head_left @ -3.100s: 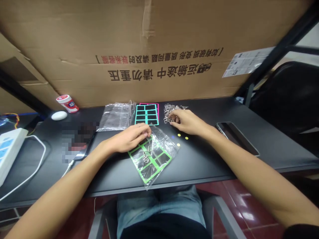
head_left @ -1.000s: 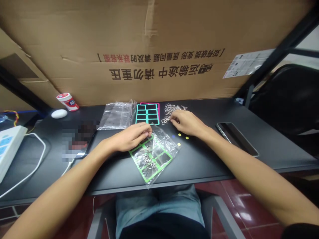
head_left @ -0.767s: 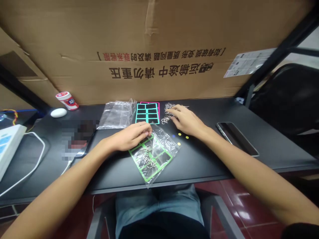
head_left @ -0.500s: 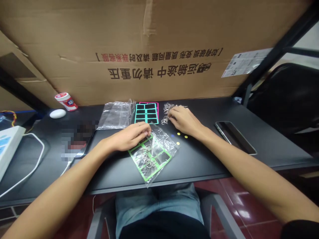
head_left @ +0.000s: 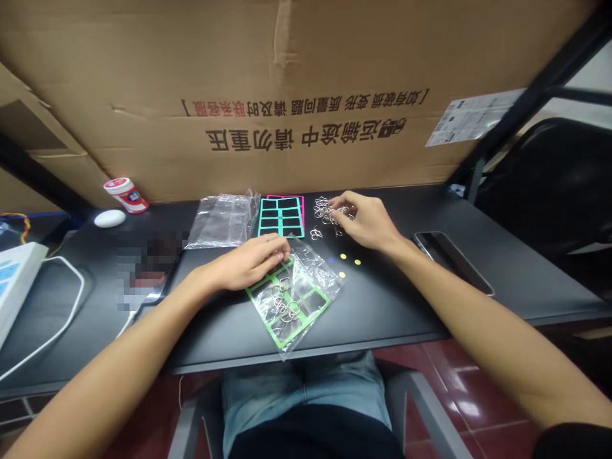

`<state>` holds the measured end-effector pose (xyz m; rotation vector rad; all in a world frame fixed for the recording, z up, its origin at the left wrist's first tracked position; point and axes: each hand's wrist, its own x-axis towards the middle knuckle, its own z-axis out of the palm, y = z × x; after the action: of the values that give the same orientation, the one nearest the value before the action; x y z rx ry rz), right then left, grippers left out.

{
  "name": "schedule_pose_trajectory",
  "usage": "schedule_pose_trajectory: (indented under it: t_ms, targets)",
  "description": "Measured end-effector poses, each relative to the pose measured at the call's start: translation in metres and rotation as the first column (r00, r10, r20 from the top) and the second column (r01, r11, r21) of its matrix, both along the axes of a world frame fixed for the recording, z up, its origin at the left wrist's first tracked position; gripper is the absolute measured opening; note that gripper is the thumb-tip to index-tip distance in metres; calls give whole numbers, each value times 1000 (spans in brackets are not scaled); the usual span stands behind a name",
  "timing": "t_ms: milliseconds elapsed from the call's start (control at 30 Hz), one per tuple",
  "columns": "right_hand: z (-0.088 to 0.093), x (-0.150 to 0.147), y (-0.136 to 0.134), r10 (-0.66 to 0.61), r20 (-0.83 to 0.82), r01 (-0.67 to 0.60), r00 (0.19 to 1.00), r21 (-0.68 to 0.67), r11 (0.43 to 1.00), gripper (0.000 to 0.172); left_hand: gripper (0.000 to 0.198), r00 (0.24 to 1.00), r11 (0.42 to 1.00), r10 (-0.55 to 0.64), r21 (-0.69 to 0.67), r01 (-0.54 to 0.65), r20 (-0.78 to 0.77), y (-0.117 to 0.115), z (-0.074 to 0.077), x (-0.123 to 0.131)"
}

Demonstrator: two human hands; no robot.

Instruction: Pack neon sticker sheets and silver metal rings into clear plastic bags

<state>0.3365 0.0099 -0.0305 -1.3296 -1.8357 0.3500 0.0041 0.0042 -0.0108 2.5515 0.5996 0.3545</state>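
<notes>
My left hand (head_left: 255,260) rests at the upper left corner of a clear plastic bag (head_left: 313,262), its fingers closed on the bag's edge. A green grid frame (head_left: 276,336) shows through the plastic, with several silver metal rings (head_left: 287,310) over it, apparently inside. My right hand (head_left: 366,220) is over a pile of similar metal rings (head_left: 324,207) at the back of the table. Its thumb and index finger are apart among the rings, and no ring is seen lifted. A few loose rings (head_left: 316,234) lie in front of the pile.
Small yellow discs (head_left: 343,256) and a blue disc (head_left: 331,260) lie between my hands. Behind the bag are a turquoise grid frame (head_left: 281,217), a pink one beneath it, and clear plastic packaging (head_left: 220,220). A phone (head_left: 452,261) lies right; a cardboard wall (head_left: 306,166) stands behind.
My right hand has shifted slightly right and back over the ring pile, its thumb and index finger spreading, so more rings show. My left hand and the bag have stayed put.
</notes>
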Motion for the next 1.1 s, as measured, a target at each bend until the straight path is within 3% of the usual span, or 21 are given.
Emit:
schedule_pose_trajectory:
  t_ms: [233, 433, 567, 833, 1033, 1067, 1100]
  targets:
    - [5, -7, -4, 80, -291, -119, 953, -119, 986, 29, 28, 1000, 1000, 1, -2, -1, -5, 0, -1, 0]
    - [12, -20, -15, 164, -497, -326, 852, -257, 910, 45, 27, 1000, 1000, 6, -4, -6, -8, 0, -1, -1]
    - [16, -34, -28, 278, -483, -474, 830, -349, 808, 43, 27, 1000, 1000, 3, 0, -3, 12, -1, -1, 0]
    - [11, -42, -42, 582, -461, -741, 670, -456, 493, 30, 28, 1000, 1000, 3, 2, -3, -5, 0, -2, -1]
    - [12, -41, -43, 559, -596, -817, 576, -444, 368, 34, 27, 1000, 1000, 6, 16, -6, -9, 1, -3, -2]
    - [12, -41, -42, 564, -595, -820, 572, -436, 370, 34, 27, 1000, 1000, 7, 16, -7, -6, 1, -3, -2]
    - [12, -40, -40, 568, -575, -808, 589, -417, 416, 33, 27, 1000, 1000, 9, 16, -9, -5, 1, -3, -2]
